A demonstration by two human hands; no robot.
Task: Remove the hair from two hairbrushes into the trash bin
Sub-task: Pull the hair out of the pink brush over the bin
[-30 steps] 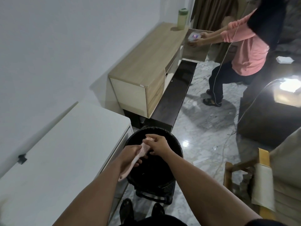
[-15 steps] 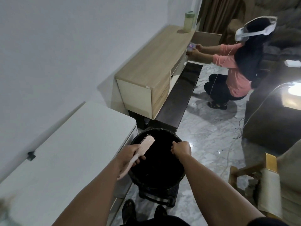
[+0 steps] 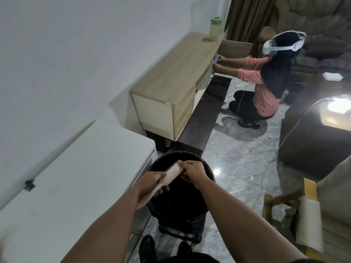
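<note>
1. Pink plastic: one hairbrush [image 3: 171, 174] is in view, a single one; no second brush shows in the head view.
2. Two hands are in view. The left hand [image 3: 152, 184] grips the brush by its handle, fingers curled round it, and the handle end sticks out below the palm towards the person.
3. The right hand [image 3: 192, 172] has its fingertips pinched at the brush head, on the far end of the bristled face. Whether any hair sits between the fingers is too small to tell.
4. The brush looks pale pink, long and flat, with a row of short teeth along the edge of its head. It lies tilted, head pointing away from the person and to the left, and it spans the gap between the two hands.
5. One black trash bin [image 3: 206, 215] stands right below both hands, so the brush hangs over its open mouth. The inside is dark and nothing in it can be made out.
6. One white cabinet [image 3: 76, 186] stands just left of the left hand.
7. One wooden sideboard [image 3: 171, 76] stands beyond the hands, with one green bottle [image 3: 215, 29] at its far end.
8. One other person [image 3: 266, 86], in a pink top and a white headset, crouches well beyond the right hand and reaches into the sideboard.
</note>
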